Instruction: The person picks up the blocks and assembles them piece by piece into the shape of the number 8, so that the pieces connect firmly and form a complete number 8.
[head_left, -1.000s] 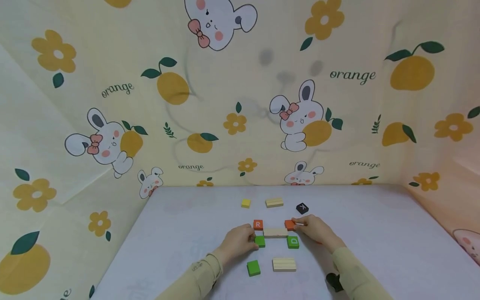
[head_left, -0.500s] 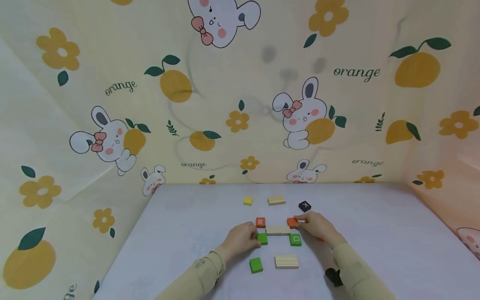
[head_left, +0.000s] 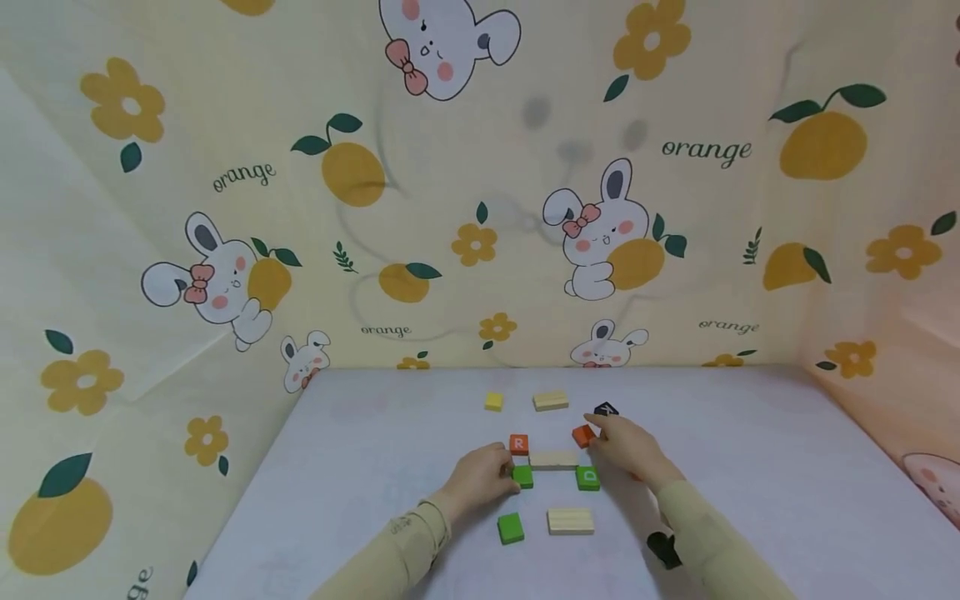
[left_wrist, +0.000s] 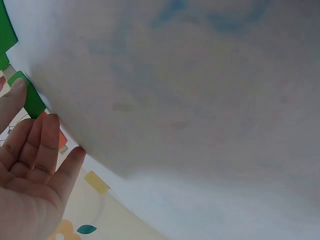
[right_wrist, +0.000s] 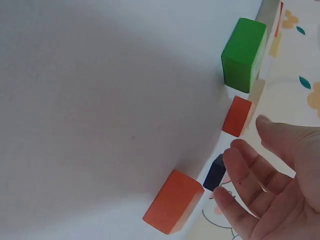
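Observation:
My left hand (head_left: 480,477) (left_wrist: 40,170) holds a small green block (head_left: 522,477) (left_wrist: 31,97) between thumb and fingers, at the left end of a pale wooden plank (head_left: 553,461). Beside the far right end of that plank lies a turned orange-red block (head_left: 582,436) (right_wrist: 237,116). My right hand (head_left: 628,450) (right_wrist: 280,180) is close to its right side, fingers spread and relaxed; the right wrist view shows a gap between thumb and block. A green block lettered D (head_left: 588,477) (right_wrist: 244,55) and a red block lettered R (head_left: 519,444) lie by the plank's other corners.
Farther back lie a yellow block (head_left: 494,402), a wooden plank (head_left: 551,401) and a black block (head_left: 606,409), partly behind my right hand. Nearer are a green block (head_left: 511,528), a ridged wooden piece (head_left: 570,522) and a black object (head_left: 663,550). Another orange block (right_wrist: 174,202) lies under my right hand.
The orange-red block by my right hand has turned and shifted slightly away from the plank. My right fingers have moved off it and spread. My left hand stays put.

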